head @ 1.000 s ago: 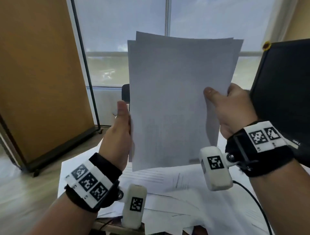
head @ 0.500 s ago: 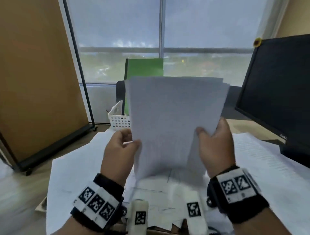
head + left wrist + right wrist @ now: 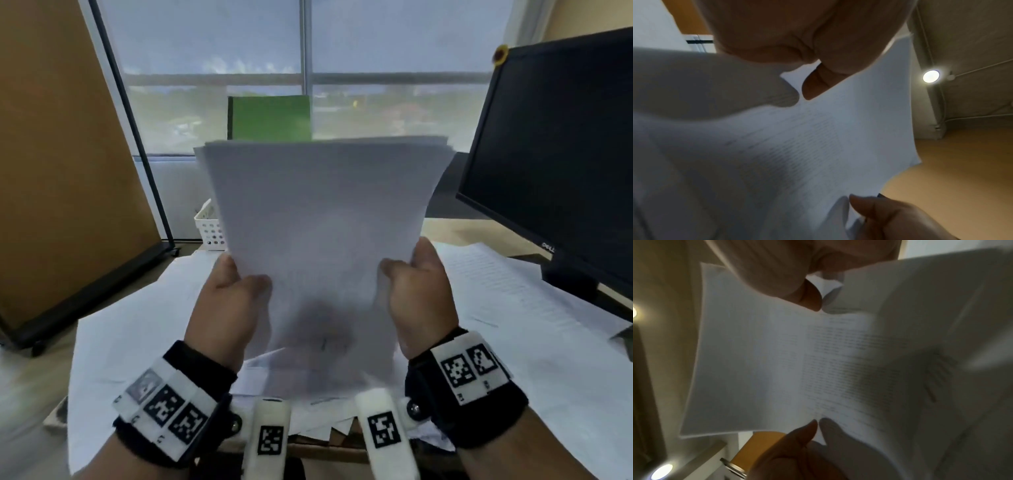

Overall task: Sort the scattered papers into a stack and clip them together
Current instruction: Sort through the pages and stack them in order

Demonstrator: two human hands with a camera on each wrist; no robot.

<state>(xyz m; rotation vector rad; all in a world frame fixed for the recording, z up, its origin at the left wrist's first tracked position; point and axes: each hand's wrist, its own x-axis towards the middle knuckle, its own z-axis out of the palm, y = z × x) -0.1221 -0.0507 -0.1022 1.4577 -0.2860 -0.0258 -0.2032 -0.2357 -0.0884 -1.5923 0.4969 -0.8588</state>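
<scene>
A stack of white printed papers [image 3: 318, 222] stands upright above the desk, its bottom edge low over the loose sheets. My left hand [image 3: 233, 294] grips its left edge, thumb on the near face. My right hand [image 3: 416, 291] grips the right edge the same way. In the left wrist view the stack [image 3: 818, 146] fills the frame under my thumb, and the right wrist view shows the stack [image 3: 777, 361] with blurred text. More loose papers [image 3: 513, 308] lie scattered over the desk. No clip shows.
A black Dell monitor [image 3: 565, 154] stands at the right. Behind the stack stand a green folder [image 3: 270, 118] and a white perforated basket [image 3: 209, 228]. An orange partition panel [image 3: 61, 171] stands at the left, with a window behind.
Both hands have brought the paper stack down from high in front of the window to just over the desk, sliding lower along its side edges. The sheets' top edges now line up more evenly.
</scene>
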